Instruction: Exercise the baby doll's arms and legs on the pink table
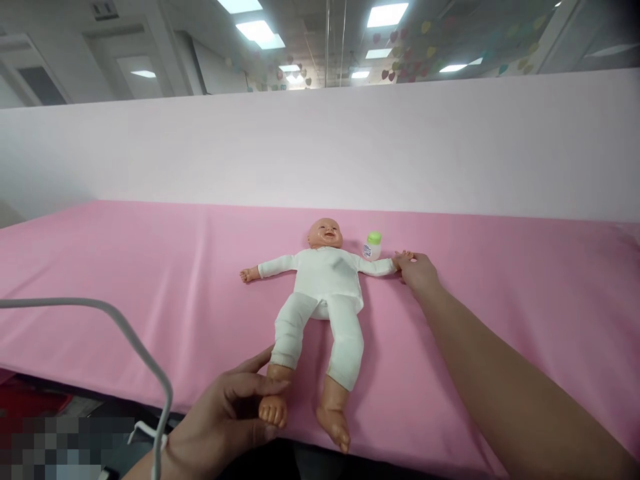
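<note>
A baby doll (327,273) in a white long-sleeved top and white leggings lies on its back on the pink cloth, arms spread and head toward the wall. My left hand (227,407) is around the doll's foot and ankle at the image's left, with the thumb over the ankle. With its fingers pinched together, my right hand (417,272) holds the doll's hand on the right side. Beside the doll's right-side arm stands a small clear bottle (372,247) with a green cap and a printed label.
The pink cloth (150,267) covers the table. Behind it rises a white panel (320,153) with glass above. A grey cable (125,327) curves through the lower left, close to my left wrist.
</note>
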